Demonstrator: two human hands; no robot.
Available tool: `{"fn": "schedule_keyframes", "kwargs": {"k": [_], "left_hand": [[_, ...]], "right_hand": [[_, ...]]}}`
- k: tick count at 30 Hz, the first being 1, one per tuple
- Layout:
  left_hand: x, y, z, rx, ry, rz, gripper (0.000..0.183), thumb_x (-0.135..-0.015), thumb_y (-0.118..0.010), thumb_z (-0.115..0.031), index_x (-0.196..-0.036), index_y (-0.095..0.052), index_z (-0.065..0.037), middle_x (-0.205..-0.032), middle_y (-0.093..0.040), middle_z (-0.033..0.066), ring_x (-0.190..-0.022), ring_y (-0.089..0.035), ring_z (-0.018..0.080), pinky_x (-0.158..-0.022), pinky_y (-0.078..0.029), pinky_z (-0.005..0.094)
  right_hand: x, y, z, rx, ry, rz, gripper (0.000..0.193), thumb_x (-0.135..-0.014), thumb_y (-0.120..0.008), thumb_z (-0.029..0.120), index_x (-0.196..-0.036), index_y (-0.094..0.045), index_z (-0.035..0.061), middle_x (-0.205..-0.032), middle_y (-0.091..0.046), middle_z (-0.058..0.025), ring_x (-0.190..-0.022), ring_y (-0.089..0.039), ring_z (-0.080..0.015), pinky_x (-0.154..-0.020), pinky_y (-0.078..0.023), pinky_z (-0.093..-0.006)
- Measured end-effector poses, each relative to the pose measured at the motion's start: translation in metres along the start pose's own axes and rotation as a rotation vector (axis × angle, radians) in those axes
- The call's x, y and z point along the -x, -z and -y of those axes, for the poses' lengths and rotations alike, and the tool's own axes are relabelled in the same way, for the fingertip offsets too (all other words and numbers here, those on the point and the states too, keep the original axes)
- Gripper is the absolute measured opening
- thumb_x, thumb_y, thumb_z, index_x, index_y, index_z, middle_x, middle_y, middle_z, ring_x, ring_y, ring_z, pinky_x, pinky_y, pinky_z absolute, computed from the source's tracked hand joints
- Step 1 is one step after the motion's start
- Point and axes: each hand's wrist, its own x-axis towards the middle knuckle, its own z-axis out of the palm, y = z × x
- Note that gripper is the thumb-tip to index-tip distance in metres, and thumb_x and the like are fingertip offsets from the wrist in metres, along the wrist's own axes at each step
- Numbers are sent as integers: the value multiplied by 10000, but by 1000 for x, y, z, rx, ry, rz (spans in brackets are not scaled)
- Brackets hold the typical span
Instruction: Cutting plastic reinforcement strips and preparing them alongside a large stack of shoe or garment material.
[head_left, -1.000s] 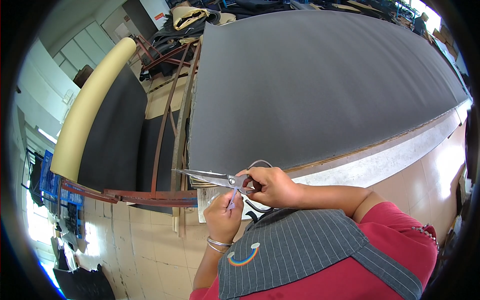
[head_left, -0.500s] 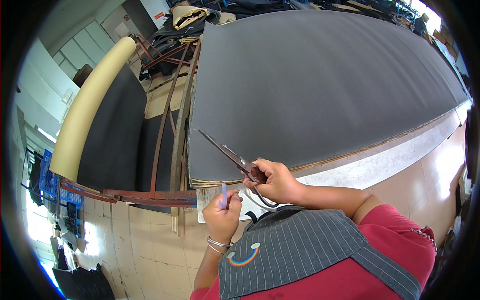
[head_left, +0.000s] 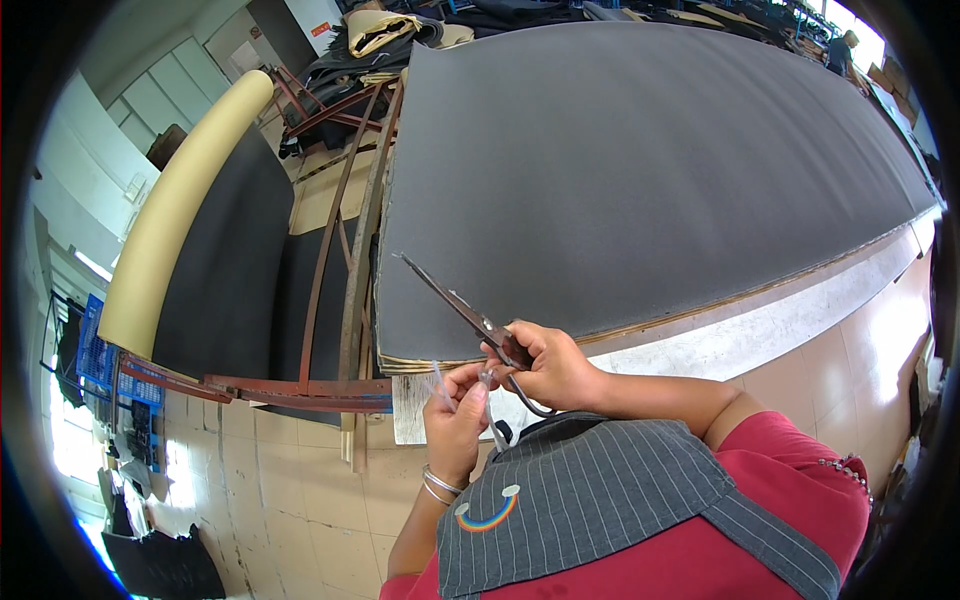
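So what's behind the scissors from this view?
Behind the blade end of the scissors is the near-left part of the large grey sheet. The right hand hides part of their grip; whatever lies directly behind that hand can't be seen.

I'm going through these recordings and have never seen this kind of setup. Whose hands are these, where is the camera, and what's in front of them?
There is no machine: a person works bare-handed, seen from a wide fisheye camera worn on the head, so straight edges look curved. The right hand holds metal scissors; the left hand pinches a thin pale strip. Ahead, dark grey sheet material lies in layers on a pale-edged table. At left is a large yellowish roll.
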Motion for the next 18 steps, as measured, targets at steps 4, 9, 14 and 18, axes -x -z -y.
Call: {"fn": "schedule_keyframes", "kwargs": {"k": [4, 9, 14, 18], "left_hand": [[-1, -4, -3, -258, -31, -80, 140, -882, -537, -83, -955, -578, 30, -782, -624, 53, -505, -426, 30, -432, -317, 169], [2, -1, 1, -341, -129, -182, 154, -869, -589, -97, -941, -614, 37, -786, -637, 50, -610, -511, 51, -529, -401, 195], [4, -5, 1, -435, -281, -231, 155, -862, -607, -114, -909, -605, 33, -763, -613, 36, -643, -530, 67, -574, -428, 206], [3, -3, 8, -557, -412, -249, 133, -877, -584, -123, -893, -562, 8, -762, -597, 48, -655, -529, 74, -581, -428, 204]], "right_hand": [[1, 2, 3, 49, 33, 10, 161, -808, -669, 80, -923, -572, 21, -729, -486, 30, -660, -449, -30, -569, -406, -200], [1, 1, -4, -28, -28, 11, 263, -790, -705, 124, -972, -558, 5, -822, -562, -21, -750, -527, -56, -671, -456, -210], [2, -2, -1, -127, -117, 40, 317, -796, -708, 157, -1012, -545, -8, -893, -606, -49, -859, -580, -83, -775, -479, -234], [0, -8, -6, -82, -157, -3, 260, -806, -690, 142, -981, -557, 2, -848, -607, -27, -808, -572, -73, -736, -475, -232]]}}
